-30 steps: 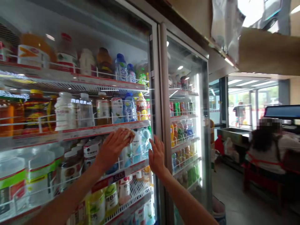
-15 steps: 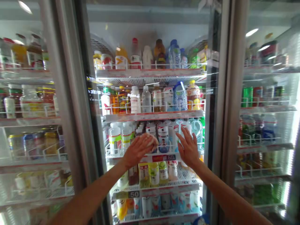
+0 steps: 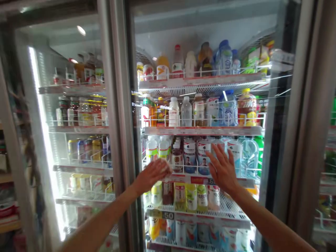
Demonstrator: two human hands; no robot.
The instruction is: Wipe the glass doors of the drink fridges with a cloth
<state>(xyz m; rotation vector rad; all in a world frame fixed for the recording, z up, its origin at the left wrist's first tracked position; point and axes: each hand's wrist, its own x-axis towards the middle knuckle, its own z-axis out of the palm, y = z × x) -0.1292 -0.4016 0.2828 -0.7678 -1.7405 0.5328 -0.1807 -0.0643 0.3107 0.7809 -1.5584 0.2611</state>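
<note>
My left hand [image 3: 150, 175] is closed around a crumpled pale cloth or tissue [image 3: 167, 166], partly hidden by the fingers. It is in front of the third shelf of a glass-fronted drinks fridge, near bottles with yellow-green labels [image 3: 151, 150]. My right hand [image 3: 223, 170] is open, its fingers spread and nothing in it. Behind its fingertips stand white-labelled bottles with dark blue bottoms [image 3: 204, 154]. Both palms face the glass door [image 3: 204, 26]; whether they touch it I cannot tell.
Metal door frames [image 3: 119, 105] rise on the left and on the right [image 3: 301, 140]. Bottles fill several wire shelves, with price strips [image 3: 202, 131] along the edges. A neighbouring fridge section holds cans [image 3: 96, 149]. Wooden shelving [image 3: 9, 225] stands at the far left.
The view has turned left, so the fridge appears farther right. Relative to the shelves, both hands have shifted left. The left hand keeps the cloth; the right stays open.
</note>
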